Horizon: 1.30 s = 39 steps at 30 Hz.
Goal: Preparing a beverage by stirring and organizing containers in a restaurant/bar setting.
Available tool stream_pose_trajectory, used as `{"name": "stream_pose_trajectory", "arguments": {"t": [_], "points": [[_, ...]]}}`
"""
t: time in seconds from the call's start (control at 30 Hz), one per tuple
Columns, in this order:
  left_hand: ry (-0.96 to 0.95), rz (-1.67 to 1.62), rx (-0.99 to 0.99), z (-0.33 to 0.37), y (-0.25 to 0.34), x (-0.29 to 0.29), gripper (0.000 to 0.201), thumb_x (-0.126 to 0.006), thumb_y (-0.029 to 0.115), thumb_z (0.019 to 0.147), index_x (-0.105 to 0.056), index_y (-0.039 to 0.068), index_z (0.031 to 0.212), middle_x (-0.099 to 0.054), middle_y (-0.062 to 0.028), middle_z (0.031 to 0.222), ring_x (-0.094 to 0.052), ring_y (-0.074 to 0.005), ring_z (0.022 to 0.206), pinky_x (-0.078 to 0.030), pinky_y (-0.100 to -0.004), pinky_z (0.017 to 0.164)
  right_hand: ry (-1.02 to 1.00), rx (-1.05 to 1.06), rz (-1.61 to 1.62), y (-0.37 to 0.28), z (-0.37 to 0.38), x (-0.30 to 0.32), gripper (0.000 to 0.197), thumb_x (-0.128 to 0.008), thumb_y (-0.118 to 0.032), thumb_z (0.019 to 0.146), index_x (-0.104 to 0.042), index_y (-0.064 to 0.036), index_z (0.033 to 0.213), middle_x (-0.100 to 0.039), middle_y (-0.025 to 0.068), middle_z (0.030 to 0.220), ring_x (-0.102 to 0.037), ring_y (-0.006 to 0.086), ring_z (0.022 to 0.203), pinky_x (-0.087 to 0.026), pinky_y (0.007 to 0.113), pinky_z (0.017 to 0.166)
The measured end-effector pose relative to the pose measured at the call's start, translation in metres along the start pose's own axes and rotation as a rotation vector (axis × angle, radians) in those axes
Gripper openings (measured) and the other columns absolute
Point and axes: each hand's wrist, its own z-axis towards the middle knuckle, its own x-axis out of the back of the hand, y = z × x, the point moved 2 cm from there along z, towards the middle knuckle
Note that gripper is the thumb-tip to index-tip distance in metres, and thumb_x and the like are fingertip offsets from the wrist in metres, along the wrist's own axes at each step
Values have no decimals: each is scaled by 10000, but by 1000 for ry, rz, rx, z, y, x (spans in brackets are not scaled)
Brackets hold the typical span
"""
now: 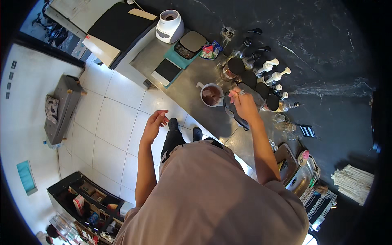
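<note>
A white measuring jug (203,98) with a handle stands on the steel counter, holding reddish-brown liquid (211,94) with a paler patch in it. My right hand (243,104) is over the counter just right of the jug, fingers pinched on a thin spoon-like utensil (224,96) that reaches over the jug's rim. Its tip is too small to make out. Beneath and beside this hand lies a clear, dark-edged container (254,94), partly hidden by the hand. My left hand (155,125) hangs in the air over the floor, fingers loosely bent and apart, holding nothing.
Jars with black lids (235,66), pump bottles (279,75) and glasses (286,125) line the wall side. Farther off are a scale (192,43), a black-and-white tablet-like thing (166,72) and a white blender base (170,29). A sink (301,179) lies to the right.
</note>
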Motion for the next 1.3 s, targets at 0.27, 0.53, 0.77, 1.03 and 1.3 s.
{"name": "stream_pose_trajectory", "arguments": {"t": [0.27, 0.53, 0.77, 1.03, 1.3], "points": [[61, -37, -5, -18, -11, -17, 372, -525, 355, 1018, -631, 46, 1196, -654, -9, 854, -547, -87, 781, -417, -247, 749, -56, 86, -24, 11, 6, 2, 250, -469, -196, 1022, -607, -9, 929, -654, 163, 725, -654, 375, 724, -488, 449, 637], [124, -34, 11, -31, -17, -17, 350, -518, 328, 1017, -639, 47, 1187, -650, -9, 858, -551, -87, 771, -419, -250, 742, -106, 98, 25, 13, 10, -1, 228, -463, -160, 1019, -604, -5, 926, -665, 173, 752, -656, 380, 739, -493, 455, 654], [126, -29, -5, -33, -12, -22, 355, -524, 332, 1020, -634, 47, 1201, -653, -8, 848, -551, -84, 769, -425, -244, 737, -49, 245, -72, 18, 15, -9, 257, -436, -184, 1039, -603, -9, 949, -661, 139, 730, -662, 313, 689, -498, 393, 647], [129, -33, -17, -38, -15, -26, 348, -520, 320, 1023, -629, 46, 1207, -664, -5, 850, -547, -74, 766, -422, -241, 738, -57, 239, -25, 9, 32, -17, 245, -441, -189, 1034, -585, -12, 946, -686, 192, 832, -660, 401, 798, -508, 469, 689], [143, -38, -43, -42, -17, -28, 338, -516, 312, 1020, -631, 45, 1194, -666, -9, 847, -551, -80, 772, -419, -241, 741, -5, 231, -10, 26, 29, -22, 241, -445, -192, 1028, -582, -12, 946, -690, 188, 848, -651, 412, 827, -504, 482, 712]]}}
